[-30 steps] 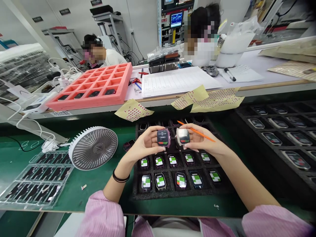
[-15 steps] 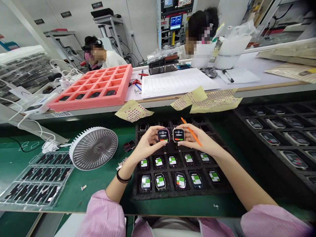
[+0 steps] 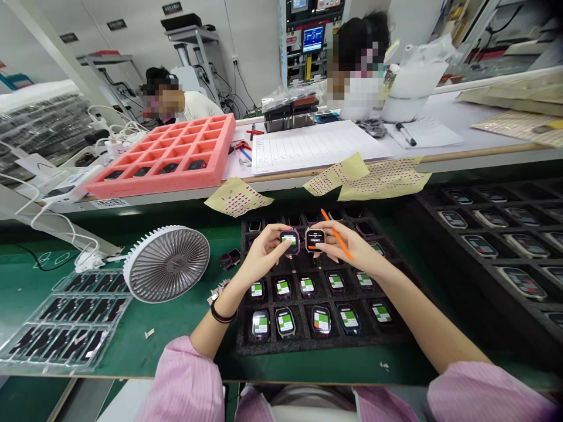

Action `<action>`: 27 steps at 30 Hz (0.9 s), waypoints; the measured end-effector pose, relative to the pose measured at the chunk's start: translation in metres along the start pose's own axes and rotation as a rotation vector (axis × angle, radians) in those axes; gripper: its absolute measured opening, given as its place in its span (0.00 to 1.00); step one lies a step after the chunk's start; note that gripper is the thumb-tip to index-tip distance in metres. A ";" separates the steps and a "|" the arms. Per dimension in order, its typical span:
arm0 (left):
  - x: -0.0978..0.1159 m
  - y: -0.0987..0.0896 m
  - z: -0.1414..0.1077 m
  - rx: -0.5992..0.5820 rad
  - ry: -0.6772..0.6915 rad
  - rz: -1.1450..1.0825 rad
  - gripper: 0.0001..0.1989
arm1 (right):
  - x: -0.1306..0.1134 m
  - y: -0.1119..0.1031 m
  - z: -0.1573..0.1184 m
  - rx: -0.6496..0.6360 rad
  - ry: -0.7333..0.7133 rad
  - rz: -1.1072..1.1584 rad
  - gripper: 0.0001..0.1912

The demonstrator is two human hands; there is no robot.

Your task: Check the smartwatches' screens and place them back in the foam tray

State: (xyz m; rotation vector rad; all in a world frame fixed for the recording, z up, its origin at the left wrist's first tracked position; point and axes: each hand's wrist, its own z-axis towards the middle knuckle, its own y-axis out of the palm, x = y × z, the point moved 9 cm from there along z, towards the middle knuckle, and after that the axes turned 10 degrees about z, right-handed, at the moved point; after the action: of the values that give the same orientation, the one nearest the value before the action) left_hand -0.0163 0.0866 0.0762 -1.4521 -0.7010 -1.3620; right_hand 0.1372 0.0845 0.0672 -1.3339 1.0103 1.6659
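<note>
The left hand (image 3: 263, 256) was closed on a smartwatch in a purple case (image 3: 290, 242), pinching it between the thumb and the fingers. The right hand (image 3: 347, 247) was closed in the same way on a second smartwatch with a pale case (image 3: 315, 240), and it also kept an orange stick (image 3: 338, 235) between its fingers. The two watches were held very near each other, in the air above a black foam tray (image 3: 246, 347), where rows of watches with green screens (image 3: 285, 322) lay in their slots.

Some risks could be judged from this position. Because the grip was only by the fingertips, a small slip could let a watch fall onto the watches below — the screens could then be scratched or cracked. The two cases were so close that they could knock together if one hand moved suddenly. The tip of the orange stick could also scrape a screen if the right hand turned carelessly. A dropped watch could bounce onto the green surface (image 3: 145, 351), toward the round desk fan (image 3: 166, 264) — there it would be harder to catch.
</note>
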 end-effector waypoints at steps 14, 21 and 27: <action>-0.006 -0.001 0.002 0.019 -0.039 0.037 0.14 | 0.001 -0.005 -0.001 0.095 0.019 0.005 0.15; -0.007 0.005 0.001 -0.069 -0.022 0.009 0.19 | 0.004 -0.006 0.002 0.034 0.022 -0.025 0.19; -0.010 0.003 0.002 -0.041 -0.049 0.049 0.20 | -0.001 -0.006 0.001 0.035 -0.004 -0.066 0.20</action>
State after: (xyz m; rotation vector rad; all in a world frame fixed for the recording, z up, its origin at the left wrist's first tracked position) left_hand -0.0148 0.0892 0.0657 -1.5303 -0.6674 -1.3136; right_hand 0.1430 0.0875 0.0674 -1.3269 0.9785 1.5943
